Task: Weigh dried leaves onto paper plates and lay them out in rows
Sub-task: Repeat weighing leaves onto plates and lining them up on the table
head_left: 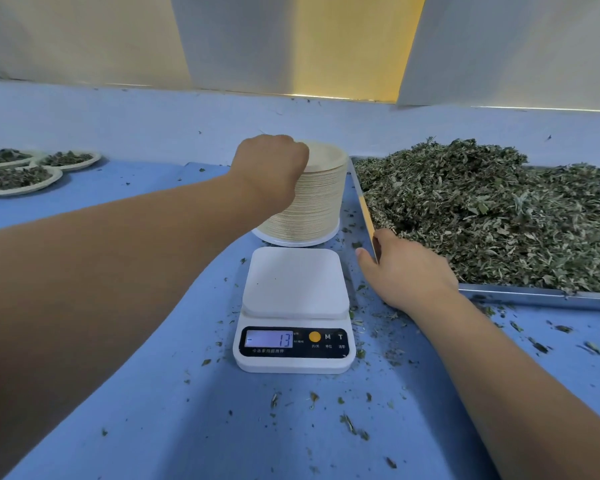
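The left hand (271, 164) curls over the tall stack of beige paper plates (312, 202) behind the white digital scale (295, 306). The right hand (409, 271) pinches the rim of the metal tray (534, 297) of dried green leaves (482, 209).

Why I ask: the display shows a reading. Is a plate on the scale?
No, the scale platform is bare; the left hand grips the top of the plate stack behind it.
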`<state>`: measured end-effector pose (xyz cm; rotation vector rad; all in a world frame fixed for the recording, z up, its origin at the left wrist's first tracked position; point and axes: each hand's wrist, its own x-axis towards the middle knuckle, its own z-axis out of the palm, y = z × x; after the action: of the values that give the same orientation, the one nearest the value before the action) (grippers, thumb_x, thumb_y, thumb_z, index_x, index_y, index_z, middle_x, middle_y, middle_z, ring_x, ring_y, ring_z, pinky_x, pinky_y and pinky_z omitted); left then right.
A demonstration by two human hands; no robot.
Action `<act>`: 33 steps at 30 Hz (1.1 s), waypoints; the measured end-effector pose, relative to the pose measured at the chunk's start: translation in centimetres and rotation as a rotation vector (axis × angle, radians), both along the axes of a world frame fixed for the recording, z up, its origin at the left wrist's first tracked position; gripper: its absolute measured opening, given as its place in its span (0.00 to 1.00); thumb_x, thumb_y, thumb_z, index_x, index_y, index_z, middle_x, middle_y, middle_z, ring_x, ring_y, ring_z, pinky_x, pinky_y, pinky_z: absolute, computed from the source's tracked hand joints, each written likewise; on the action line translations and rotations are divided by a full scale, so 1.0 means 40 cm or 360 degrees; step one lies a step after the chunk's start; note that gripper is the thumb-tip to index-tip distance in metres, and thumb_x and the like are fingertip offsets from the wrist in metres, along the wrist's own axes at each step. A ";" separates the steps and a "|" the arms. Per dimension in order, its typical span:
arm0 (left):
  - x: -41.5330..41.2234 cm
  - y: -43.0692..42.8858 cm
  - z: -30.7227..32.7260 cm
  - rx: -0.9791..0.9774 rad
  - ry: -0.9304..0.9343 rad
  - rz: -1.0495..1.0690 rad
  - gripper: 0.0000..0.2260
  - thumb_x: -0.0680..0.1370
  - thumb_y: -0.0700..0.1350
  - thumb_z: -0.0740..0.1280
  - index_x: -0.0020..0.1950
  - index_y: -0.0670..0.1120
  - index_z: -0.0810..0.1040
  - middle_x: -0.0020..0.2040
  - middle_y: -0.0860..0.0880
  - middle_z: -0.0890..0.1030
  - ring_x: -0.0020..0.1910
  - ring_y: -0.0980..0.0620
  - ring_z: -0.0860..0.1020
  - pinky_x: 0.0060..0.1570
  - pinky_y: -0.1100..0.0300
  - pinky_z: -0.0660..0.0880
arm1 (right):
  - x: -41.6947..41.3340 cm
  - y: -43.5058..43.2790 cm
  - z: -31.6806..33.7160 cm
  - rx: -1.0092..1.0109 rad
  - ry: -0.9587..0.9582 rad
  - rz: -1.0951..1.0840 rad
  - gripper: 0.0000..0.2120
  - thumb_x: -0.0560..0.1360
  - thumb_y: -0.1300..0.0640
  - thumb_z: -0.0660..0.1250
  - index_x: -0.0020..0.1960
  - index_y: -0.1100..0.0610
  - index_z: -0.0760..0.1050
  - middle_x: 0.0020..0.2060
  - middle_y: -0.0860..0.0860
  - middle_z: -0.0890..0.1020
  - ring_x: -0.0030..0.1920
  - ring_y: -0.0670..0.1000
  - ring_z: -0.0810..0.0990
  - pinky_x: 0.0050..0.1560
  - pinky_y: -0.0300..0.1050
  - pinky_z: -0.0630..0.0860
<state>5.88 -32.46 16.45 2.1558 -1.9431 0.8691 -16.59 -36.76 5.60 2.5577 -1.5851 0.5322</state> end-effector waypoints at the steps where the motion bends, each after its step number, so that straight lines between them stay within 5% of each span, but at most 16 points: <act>1: -0.001 0.000 0.001 -0.0011 0.0035 0.0011 0.10 0.72 0.34 0.67 0.46 0.45 0.67 0.37 0.50 0.64 0.39 0.44 0.69 0.36 0.54 0.63 | 0.000 -0.001 -0.001 -0.0004 0.0000 -0.0003 0.22 0.81 0.36 0.52 0.59 0.52 0.69 0.35 0.46 0.72 0.35 0.54 0.74 0.32 0.46 0.63; 8: 0.011 0.016 0.025 -0.0115 0.0176 0.0092 0.09 0.70 0.33 0.65 0.46 0.44 0.72 0.37 0.48 0.68 0.39 0.42 0.71 0.37 0.53 0.66 | 0.001 -0.005 -0.002 -0.0008 0.0004 -0.0006 0.22 0.81 0.35 0.52 0.60 0.52 0.68 0.35 0.46 0.72 0.32 0.51 0.71 0.29 0.44 0.60; 15: 0.036 0.041 0.007 -0.0580 0.1148 -0.0040 0.10 0.68 0.32 0.60 0.43 0.41 0.78 0.52 0.44 0.82 0.49 0.44 0.78 0.42 0.55 0.75 | 0.002 0.002 0.000 -0.0004 0.0035 -0.0005 0.24 0.81 0.35 0.51 0.64 0.52 0.68 0.38 0.49 0.74 0.37 0.56 0.75 0.34 0.48 0.67; 19: 0.035 0.059 -0.056 -0.0870 0.1185 -0.0224 0.13 0.69 0.28 0.60 0.41 0.43 0.80 0.53 0.47 0.82 0.55 0.45 0.76 0.47 0.57 0.71 | 0.003 0.005 0.004 0.0011 0.0046 -0.0019 0.24 0.81 0.36 0.52 0.65 0.52 0.68 0.40 0.50 0.75 0.39 0.57 0.75 0.36 0.50 0.69; 26: -0.003 0.118 -0.131 -0.1215 0.1718 -0.0560 0.09 0.69 0.29 0.66 0.41 0.41 0.82 0.44 0.56 0.78 0.41 0.61 0.73 0.43 0.70 0.68 | -0.002 0.010 0.005 0.0037 -0.0041 -0.0011 0.17 0.80 0.38 0.54 0.54 0.51 0.67 0.34 0.48 0.74 0.32 0.53 0.72 0.31 0.45 0.64; 29: -0.005 0.160 -0.164 -0.1194 0.1797 -0.0650 0.09 0.68 0.28 0.67 0.41 0.41 0.81 0.46 0.54 0.79 0.45 0.57 0.77 0.43 0.65 0.70 | -0.004 0.012 0.006 0.0045 -0.0081 0.0009 0.16 0.79 0.39 0.55 0.48 0.52 0.65 0.33 0.49 0.74 0.31 0.51 0.71 0.30 0.43 0.61; 33: 0.016 0.195 -0.212 -0.1113 0.1967 -0.0611 0.13 0.69 0.25 0.67 0.40 0.42 0.81 0.48 0.49 0.81 0.47 0.44 0.80 0.47 0.45 0.78 | -0.005 0.016 0.009 0.0051 -0.0047 0.0007 0.15 0.78 0.39 0.56 0.47 0.51 0.65 0.33 0.50 0.75 0.31 0.53 0.73 0.31 0.45 0.66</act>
<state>6.52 -24.65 7.96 1.2534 -1.0697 0.0145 -16.80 -36.11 5.98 2.5890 -1.6107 0.5517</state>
